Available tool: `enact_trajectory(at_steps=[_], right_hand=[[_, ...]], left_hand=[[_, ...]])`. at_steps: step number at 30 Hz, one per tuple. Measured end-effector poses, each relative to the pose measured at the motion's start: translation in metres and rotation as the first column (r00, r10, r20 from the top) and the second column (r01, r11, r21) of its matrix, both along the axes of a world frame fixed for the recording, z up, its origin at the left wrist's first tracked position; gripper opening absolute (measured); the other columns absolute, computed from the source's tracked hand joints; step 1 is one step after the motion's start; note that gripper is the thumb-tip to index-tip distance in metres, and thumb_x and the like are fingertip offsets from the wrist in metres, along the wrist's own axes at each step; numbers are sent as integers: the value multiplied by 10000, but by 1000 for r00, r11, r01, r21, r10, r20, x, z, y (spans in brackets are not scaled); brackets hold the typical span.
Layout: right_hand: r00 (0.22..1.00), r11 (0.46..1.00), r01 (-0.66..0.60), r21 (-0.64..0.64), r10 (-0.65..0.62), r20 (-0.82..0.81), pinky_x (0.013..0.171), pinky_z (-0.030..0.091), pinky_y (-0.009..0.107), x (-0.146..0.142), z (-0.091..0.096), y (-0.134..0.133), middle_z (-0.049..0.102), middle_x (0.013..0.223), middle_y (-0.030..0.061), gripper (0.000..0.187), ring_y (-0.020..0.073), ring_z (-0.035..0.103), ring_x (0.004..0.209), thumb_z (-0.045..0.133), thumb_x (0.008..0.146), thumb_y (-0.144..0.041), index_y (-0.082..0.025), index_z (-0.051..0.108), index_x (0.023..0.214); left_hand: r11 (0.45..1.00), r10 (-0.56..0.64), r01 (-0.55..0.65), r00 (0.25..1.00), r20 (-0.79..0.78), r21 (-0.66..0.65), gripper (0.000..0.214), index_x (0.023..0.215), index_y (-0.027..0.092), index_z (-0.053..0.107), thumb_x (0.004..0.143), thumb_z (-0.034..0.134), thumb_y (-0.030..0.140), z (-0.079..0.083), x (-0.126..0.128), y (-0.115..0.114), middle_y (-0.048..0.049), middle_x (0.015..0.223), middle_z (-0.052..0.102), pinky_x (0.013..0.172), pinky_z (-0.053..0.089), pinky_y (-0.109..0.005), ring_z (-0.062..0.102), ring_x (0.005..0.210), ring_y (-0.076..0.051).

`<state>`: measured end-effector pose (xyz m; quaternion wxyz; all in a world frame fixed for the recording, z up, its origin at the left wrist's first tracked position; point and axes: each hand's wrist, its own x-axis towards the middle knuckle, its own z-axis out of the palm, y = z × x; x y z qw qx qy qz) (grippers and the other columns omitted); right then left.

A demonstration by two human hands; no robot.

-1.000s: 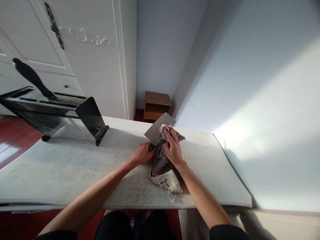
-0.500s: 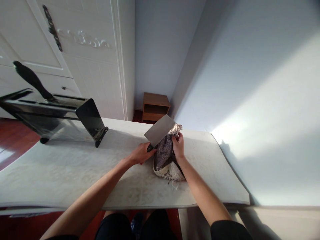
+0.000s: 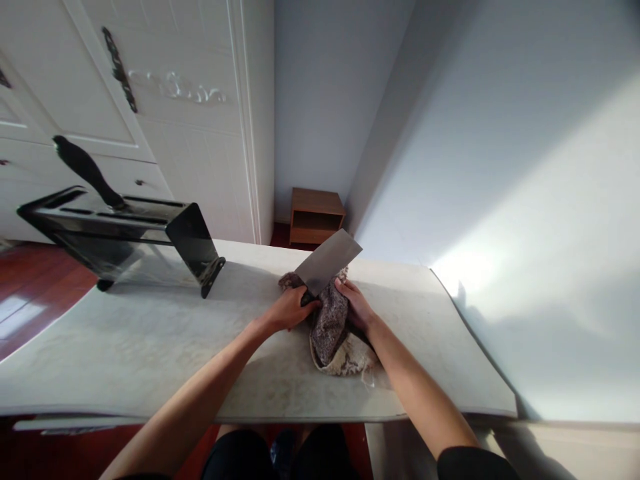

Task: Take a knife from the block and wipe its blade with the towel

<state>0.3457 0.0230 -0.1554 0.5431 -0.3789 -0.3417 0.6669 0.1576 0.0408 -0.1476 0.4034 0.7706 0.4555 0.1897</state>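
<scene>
My left hand (image 3: 289,309) is closed around the dark handle of a cleaver (image 3: 327,261), whose broad grey blade points up and to the right. My right hand (image 3: 357,306) grips a speckled grey-brown cloth (image 3: 332,330) just under the blade; the cloth drapes down onto the pale tabletop (image 3: 150,340) and bunches up behind the blade.
A black knife block (image 3: 120,233) with one black-handled knife (image 3: 87,172) in it stands at the table's back left. A white wardrobe stands behind it. A small wooden cabinet (image 3: 316,217) sits on the floor in the corner. A white wall runs along the right.
My right hand has slid down from the top of the blade to below it, drawing the cloth with it. The cleaver has tipped a little further right.
</scene>
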Motion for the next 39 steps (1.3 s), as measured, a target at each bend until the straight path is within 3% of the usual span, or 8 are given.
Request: enact_trajectory(at_steps=[3,7,12,18,23,30,35,39], right_hand=[[998,999,-53,-1,53,45,746,556,341,2,-3,1,748,811,31,344,199,699,732,812,651,-371,-186,694,915],[991,997,-74,-20,75,112,665,546,295,1,-5,1,738,737,16,335,161,675,635,848,591,-333,-171,712,851],[985,999,-48,-25,52,165,648,541,275,-1,-6,-1,734,702,6,320,144,657,612,879,514,-268,-159,737,779],[982,1000,7,12,-9,186,644,534,268,-4,-11,0,741,706,15,301,142,656,610,868,541,-276,-156,754,793],[991,995,101,15,-102,87,638,531,278,-8,-11,2,742,701,21,303,155,662,610,859,560,-308,-159,748,799],[977,977,212,-6,-212,-24,761,565,376,-5,-8,7,728,679,18,309,225,699,714,840,594,-356,-180,717,817],[957,959,281,-30,-283,-64,797,569,408,3,-6,12,727,690,15,330,257,704,783,838,584,-359,-197,692,832],[943,946,322,-37,-324,-74,809,568,407,12,-9,17,739,742,23,342,261,703,825,815,606,-393,-209,684,863]], left_hand=[[999,-6,7,1000,-16,54,305,920,155,581,851,527,448,-2,0,1,-77,775,685,465,435,-256,634,549,-191],[975,8,15,994,-105,221,278,986,140,607,842,571,374,-6,3,2,-150,988,703,759,492,-319,665,937,-283],[961,-1,87,950,-313,261,322,1049,116,575,875,518,380,-7,4,-3,-198,981,698,739,475,-355,667,928,-334],[968,-3,79,953,-304,237,351,1070,115,577,878,502,398,-3,4,-5,-219,1023,687,760,460,-361,653,962,-351],[978,8,28,985,-170,207,353,1005,143,608,839,564,452,-4,2,1,-166,978,702,739,453,-321,657,908,-303],[978,-89,100,994,-70,185,395,894,166,595,833,534,551,-3,-6,10,-111,961,699,713,461,-290,649,858,-247],[986,-147,140,986,-76,-87,508,844,187,546,769,509,687,4,-16,13,-16,636,633,399,393,-255,578,446,-175],[977,-150,132,984,-94,-170,513,834,202,547,741,520,706,7,-25,17,45,445,496,339,358,-237,521,352,-164]])
